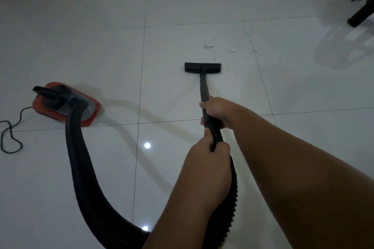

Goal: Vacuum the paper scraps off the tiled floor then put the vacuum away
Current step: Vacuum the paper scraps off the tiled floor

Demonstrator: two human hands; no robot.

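Right hand point(217, 112) wrapped round the black wand point(204, 89), fingers curled tight. Left hand point(208, 153) just behind it, closed round the cuff where the ribbed hose point(81, 168) joins. Both grips full, nothing spread.

Floor head point(202, 67) sits flat on the tiled floor point(81, 36), straight ahead of the right hand at the wand's far end. Paper scraps point(209, 46) lie just beyond the head and off to its right, a thin trail running toward a dark chair leg point(360, 16). Red vacuum body point(66, 103) well to the left of the left hand, hose looping from it under the forearms. Power cord point(12, 137) trails off its far side.

Handling, as judged: wand stiff and light, steers well from this two-handed hold. Hose soft and springy, likely to tug back. Scraps feather-light, may scatter if bumped. Glossy tile looks slick, so the body should drag easily. For putting away, its top handle point(43, 90) looks the place to take hold.
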